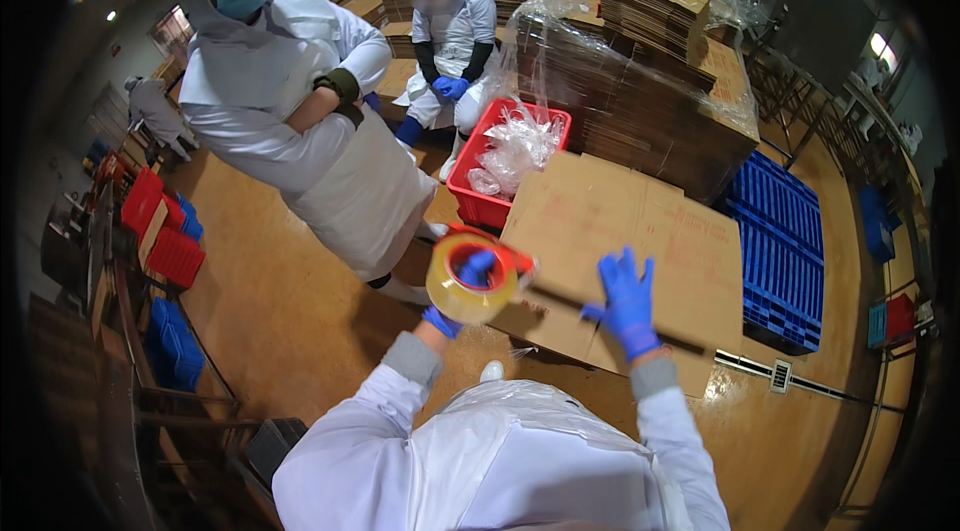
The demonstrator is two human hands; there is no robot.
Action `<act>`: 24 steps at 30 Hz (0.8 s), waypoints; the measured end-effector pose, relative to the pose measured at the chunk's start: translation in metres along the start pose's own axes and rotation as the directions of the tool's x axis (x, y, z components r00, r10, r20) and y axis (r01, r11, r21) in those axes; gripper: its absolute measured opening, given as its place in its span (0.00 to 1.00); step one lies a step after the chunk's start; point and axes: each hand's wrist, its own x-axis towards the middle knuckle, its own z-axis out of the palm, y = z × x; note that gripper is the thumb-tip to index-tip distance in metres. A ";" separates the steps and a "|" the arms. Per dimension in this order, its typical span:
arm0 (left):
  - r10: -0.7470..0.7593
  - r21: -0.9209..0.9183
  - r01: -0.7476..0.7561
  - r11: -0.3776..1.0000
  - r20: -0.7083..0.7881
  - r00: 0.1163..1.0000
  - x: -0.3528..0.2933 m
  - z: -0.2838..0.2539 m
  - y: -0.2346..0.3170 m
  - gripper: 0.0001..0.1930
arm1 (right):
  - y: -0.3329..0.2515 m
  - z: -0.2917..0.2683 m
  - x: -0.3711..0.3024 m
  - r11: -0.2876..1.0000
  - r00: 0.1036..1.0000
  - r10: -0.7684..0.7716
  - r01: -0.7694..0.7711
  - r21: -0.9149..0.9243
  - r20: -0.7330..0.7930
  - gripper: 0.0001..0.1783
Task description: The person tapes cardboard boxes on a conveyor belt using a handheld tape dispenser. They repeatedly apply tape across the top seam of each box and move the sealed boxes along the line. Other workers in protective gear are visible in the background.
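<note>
In a blue glove, my left hand (452,309) grips a red tape dispenser (518,261) that carries a wide roll of clear tape (470,303). The roll hides most of that hand, though some blue fingers show through its core. To the right, my right hand (628,306), also gloved in blue, is spread with its fingers apart over a flattened cardboard box (640,241). Nothing is in it. Whether its palm touches the cardboard I cannot tell. A dark gap runs across the cardboard between the two hands.
Behind the cardboard stands a red crate (470,176) of clear plastic film. Wrapped cardboard stacks (630,81) rise at the back, with blue pallets (775,241) to their right. A standing person (310,121) with crossed arms is close on the left; another person (455,41) sits beyond.
</note>
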 end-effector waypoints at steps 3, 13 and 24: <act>0.156 -0.014 -0.156 0.988 -0.038 0.987 -0.001 -0.002 0.028 0.20 | 0.012 -0.009 0.024 0.999 0.988 0.004 0.003 0.039 -0.156 0.63; 0.122 0.527 -0.290 0.799 0.330 0.936 0.094 0.021 -0.004 0.16 | -0.074 0.041 -0.089 1.000 0.989 -0.012 0.014 -0.009 0.150 0.62; -0.326 0.604 0.191 0.773 0.121 0.938 0.043 0.001 -0.054 0.16 | -0.071 0.050 -0.088 0.984 0.995 0.069 -0.081 0.158 0.079 0.54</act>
